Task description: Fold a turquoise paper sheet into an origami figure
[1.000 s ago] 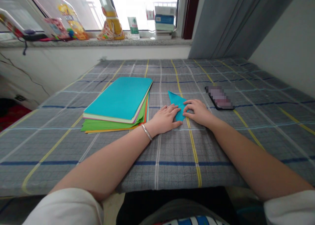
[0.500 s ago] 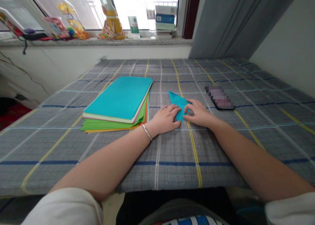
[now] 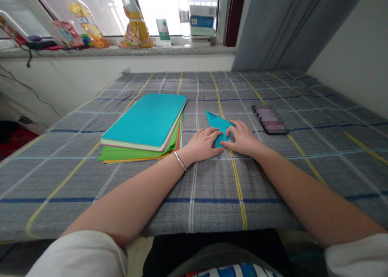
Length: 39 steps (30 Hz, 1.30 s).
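Right hand (image 3: 242, 138) has shifted a bit since a second ago: its thumb has slid in across the paper and now sits close to my other thumb, with the index finger bent more. Blue folded paper (image 3: 216, 120) itself hasn't really gone anywhere. It's flat on the plaid cloth (image 3: 209, 212) over the table, right between my hands, one sharp corner pointing away from me.

Left hand (image 3: 203, 143) is about where it was, spread flat over the paper's near left side, pressing rather than gripping. The right one is loosely curled with fingertips on the paper's right side. Can't tell if it's actually pinching an edge, those fingers hide too much.

What could go wrong, I reckon: if the left palm eases off while the right pushes, the sheet could skid on the cloth and the crease would come out crooked. Cloth is soft too, so pressing there may leave a mushy fold. Thumbs that close together could also snag a layer and wrinkle it.

Further out, the stack of coloured paper (image 3: 148, 119) sits to the left near my bracelet (image 3: 180, 161), blue sheet on top, and the phone (image 3: 269, 121) lies off to the right. Neither has budged. Behind all that, a cluttered windowsill (image 3: 178, 50).
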Each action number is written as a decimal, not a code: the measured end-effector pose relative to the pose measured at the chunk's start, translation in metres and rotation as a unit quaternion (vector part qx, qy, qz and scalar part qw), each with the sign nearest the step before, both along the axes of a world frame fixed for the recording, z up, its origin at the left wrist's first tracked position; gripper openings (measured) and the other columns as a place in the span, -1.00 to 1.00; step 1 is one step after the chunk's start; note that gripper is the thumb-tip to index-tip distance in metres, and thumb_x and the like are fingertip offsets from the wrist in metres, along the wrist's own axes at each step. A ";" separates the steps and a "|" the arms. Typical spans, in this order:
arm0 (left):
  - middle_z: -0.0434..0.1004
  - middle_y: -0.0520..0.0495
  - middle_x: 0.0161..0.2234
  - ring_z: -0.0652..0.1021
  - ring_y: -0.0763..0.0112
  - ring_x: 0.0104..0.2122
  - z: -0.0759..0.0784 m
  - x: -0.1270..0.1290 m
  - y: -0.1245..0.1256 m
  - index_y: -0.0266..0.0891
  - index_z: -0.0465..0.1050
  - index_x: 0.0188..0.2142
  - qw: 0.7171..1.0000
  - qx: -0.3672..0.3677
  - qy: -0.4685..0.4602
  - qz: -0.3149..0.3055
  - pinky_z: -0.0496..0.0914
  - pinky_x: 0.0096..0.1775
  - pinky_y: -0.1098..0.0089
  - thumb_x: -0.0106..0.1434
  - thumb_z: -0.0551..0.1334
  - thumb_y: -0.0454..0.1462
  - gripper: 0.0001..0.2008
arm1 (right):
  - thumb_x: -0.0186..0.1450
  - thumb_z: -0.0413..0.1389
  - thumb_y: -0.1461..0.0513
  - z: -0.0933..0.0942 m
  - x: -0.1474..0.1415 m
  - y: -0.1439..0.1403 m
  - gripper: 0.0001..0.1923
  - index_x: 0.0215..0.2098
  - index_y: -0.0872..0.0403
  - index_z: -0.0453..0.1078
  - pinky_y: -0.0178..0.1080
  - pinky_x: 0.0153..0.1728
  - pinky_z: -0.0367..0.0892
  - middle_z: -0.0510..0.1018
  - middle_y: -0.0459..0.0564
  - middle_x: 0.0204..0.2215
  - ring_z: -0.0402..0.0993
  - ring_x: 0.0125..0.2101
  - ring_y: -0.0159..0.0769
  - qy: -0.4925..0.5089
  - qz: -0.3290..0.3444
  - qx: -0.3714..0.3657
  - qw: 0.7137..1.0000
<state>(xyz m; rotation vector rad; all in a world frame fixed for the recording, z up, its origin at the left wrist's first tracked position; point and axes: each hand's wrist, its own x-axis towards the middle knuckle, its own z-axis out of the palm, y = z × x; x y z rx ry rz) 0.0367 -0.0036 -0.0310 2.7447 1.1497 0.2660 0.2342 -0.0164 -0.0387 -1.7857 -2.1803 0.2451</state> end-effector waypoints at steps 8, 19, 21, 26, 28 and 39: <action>0.13 -0.25 0.32 0.18 0.15 0.31 0.007 -0.002 0.001 -0.25 0.17 0.28 0.999 -0.032 0.001 -0.007 0.06 0.29 0.13 0.28 0.16 -0.02 -0.35 | 0.04 0.27 0.01 0.004 -0.001 -0.006 -0.53 -0.14 0.02 0.34 0.19 0.29 -0.19 0.02 0.18 0.36 -0.22 0.37 0.17 0.001 -0.006 -0.035 0.999; 0.14 -0.23 0.31 0.21 0.07 0.29 0.002 -0.005 0.003 -0.22 0.17 0.28 0.999 -0.025 -0.019 -0.019 0.09 0.27 0.07 0.22 0.21 -0.05 -0.32 | 0.01 0.27 0.06 -0.002 0.003 0.001 -0.55 -0.17 0.01 0.30 0.18 0.27 -0.08 0.09 0.19 0.32 -0.14 0.35 0.14 0.034 -0.030 -0.021 0.999; 0.14 -0.24 0.31 0.21 0.07 0.29 0.002 -0.005 0.002 -0.23 0.16 0.28 0.999 -0.025 -0.018 -0.020 0.09 0.27 0.07 0.23 0.21 -0.05 -0.32 | 0.02 0.26 0.07 -0.005 0.006 0.003 -0.54 -0.16 0.00 0.29 0.17 0.26 -0.07 0.08 0.20 0.32 -0.15 0.35 0.14 0.040 -0.039 -0.016 0.998; 0.12 -0.24 0.32 0.20 0.06 0.29 0.003 -0.005 0.001 -0.24 0.15 0.29 0.999 -0.023 -0.014 -0.020 0.08 0.27 0.06 0.24 0.20 -0.05 -0.32 | 0.05 0.23 0.10 -0.011 0.012 0.009 -0.57 -0.15 -0.02 0.26 0.15 0.26 -0.04 0.14 0.20 0.29 -0.12 0.35 0.07 0.059 -0.043 0.006 0.997; 0.13 -0.25 0.31 0.21 0.05 0.28 0.003 -0.006 0.000 -0.23 0.16 0.29 0.999 -0.020 -0.018 -0.022 0.09 0.26 0.04 0.24 0.21 -0.05 -0.32 | 0.08 0.19 0.12 -0.012 0.012 0.009 -0.61 -0.14 -0.01 0.25 0.13 0.26 -0.03 0.17 0.21 0.27 -0.10 0.35 0.03 0.065 -0.050 0.009 0.997; 0.43 -0.14 -0.01 0.45 0.22 -0.02 0.008 -0.009 -0.005 -0.17 0.47 -0.06 0.985 0.048 -0.101 -0.129 0.34 0.07 0.17 0.24 0.21 -0.25 -0.74 | 0.13 0.18 0.02 -0.004 0.003 -0.003 -0.55 -0.08 0.03 0.31 0.19 0.28 -0.11 0.06 0.25 0.33 -0.13 0.35 0.11 0.036 -0.028 0.000 0.999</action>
